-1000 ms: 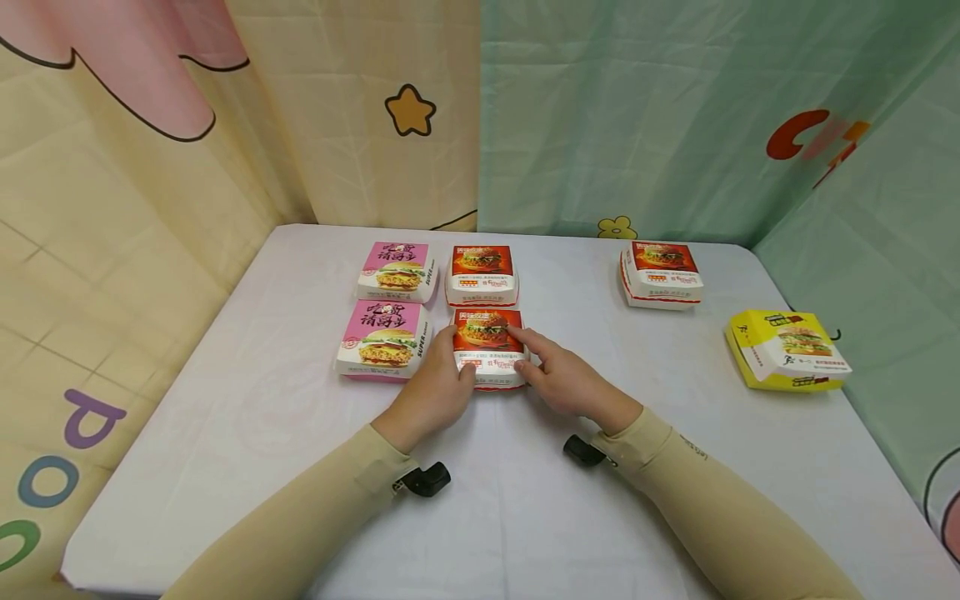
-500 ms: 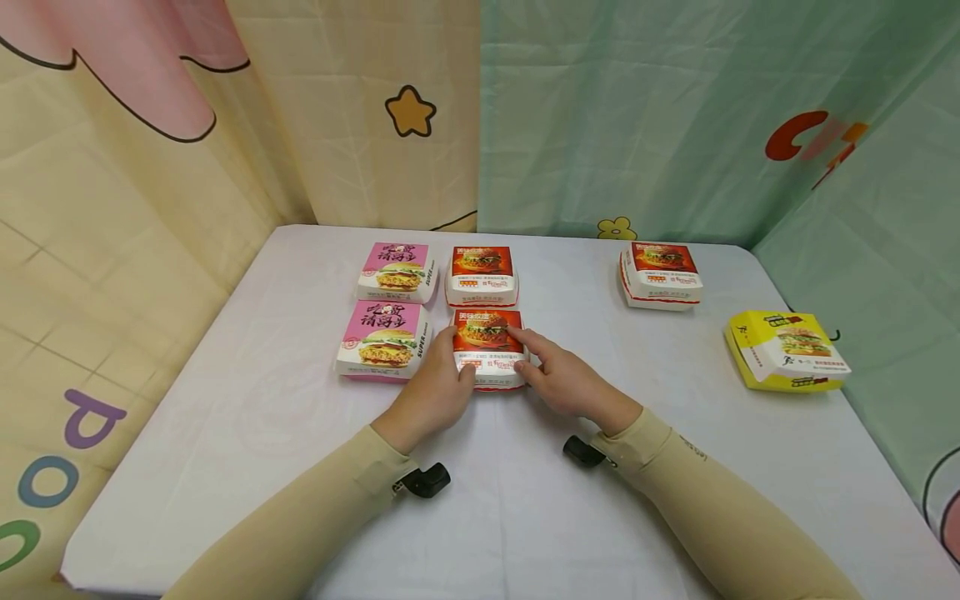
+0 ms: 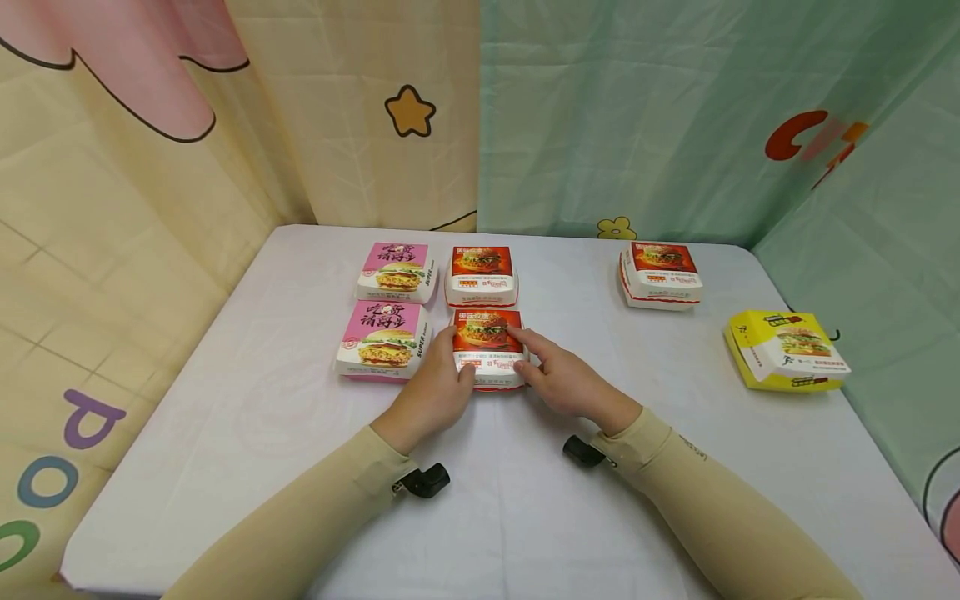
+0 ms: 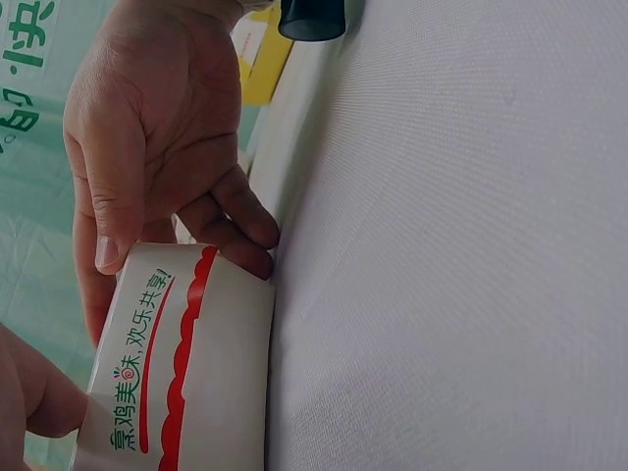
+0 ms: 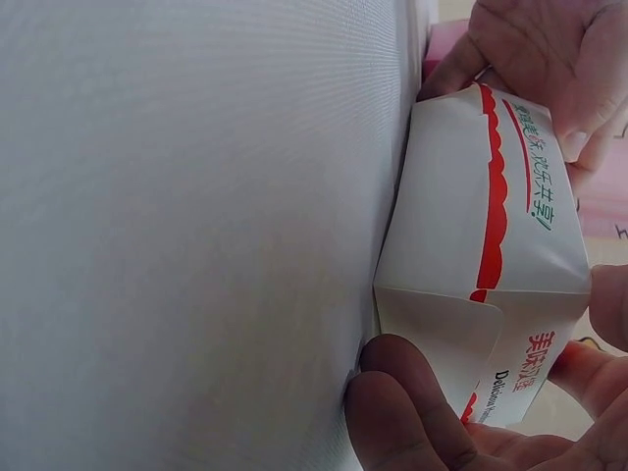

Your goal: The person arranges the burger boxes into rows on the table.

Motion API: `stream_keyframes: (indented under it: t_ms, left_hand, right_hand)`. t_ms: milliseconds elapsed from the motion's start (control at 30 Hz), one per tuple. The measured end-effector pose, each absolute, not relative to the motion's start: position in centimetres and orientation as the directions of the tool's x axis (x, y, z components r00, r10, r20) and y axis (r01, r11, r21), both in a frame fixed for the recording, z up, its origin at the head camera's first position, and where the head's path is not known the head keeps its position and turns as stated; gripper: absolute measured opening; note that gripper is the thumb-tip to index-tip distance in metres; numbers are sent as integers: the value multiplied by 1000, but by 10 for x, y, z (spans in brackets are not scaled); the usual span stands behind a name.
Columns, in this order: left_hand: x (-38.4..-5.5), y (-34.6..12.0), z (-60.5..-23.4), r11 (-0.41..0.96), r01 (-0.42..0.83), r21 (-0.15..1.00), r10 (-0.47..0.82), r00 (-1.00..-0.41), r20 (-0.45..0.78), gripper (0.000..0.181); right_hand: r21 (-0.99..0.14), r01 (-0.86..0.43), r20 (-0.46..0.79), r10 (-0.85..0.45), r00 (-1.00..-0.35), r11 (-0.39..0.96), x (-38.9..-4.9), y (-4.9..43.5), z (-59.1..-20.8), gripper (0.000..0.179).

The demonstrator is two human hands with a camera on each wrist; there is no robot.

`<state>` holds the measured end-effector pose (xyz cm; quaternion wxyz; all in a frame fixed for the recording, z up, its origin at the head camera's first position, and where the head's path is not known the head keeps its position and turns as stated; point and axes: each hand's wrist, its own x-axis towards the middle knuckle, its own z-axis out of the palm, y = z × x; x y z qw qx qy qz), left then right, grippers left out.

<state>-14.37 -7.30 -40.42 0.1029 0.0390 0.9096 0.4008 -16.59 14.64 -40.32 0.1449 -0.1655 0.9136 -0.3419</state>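
Observation:
A red-and-white burger box [image 3: 487,333] sits on the white table in front of the person, gripped from both sides. The left hand [image 3: 435,383] holds its left side, thumb at the near corner. On the opposite side is the right hand [image 3: 566,379], with its thumb and fingers against the edge. In the left wrist view, the box's white front wall [image 4: 231,363] stands with its base at the tablecloth. The right wrist view shows right-hand fingers [image 5: 402,402] low against the side wall of the box.
A matching red-and-white box [image 3: 482,275] stands directly behind. Two pink burger boxes, the nearer [image 3: 382,337] and the farther [image 3: 397,271], line up on the left. Another red-and-white box [image 3: 662,275] is at the back right, and a yellow box [image 3: 787,350] lies near the right edge.

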Motion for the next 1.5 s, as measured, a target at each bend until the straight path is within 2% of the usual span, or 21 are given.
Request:
stream_keyframes:
  t_ms: [433, 1500]
  left_hand:
    - [-144, -74, -407, 682, 29, 731, 172, -978, -121, 71]
    - [-142, -74, -407, 685, 23, 729, 169, -977, -127, 70]
  right_hand:
    - [-674, -220, -138, -412, -901, 705, -165, 146, -403, 63]
    - [-678, -204, -147, -402, -904, 706, -164, 146, -402, 64]
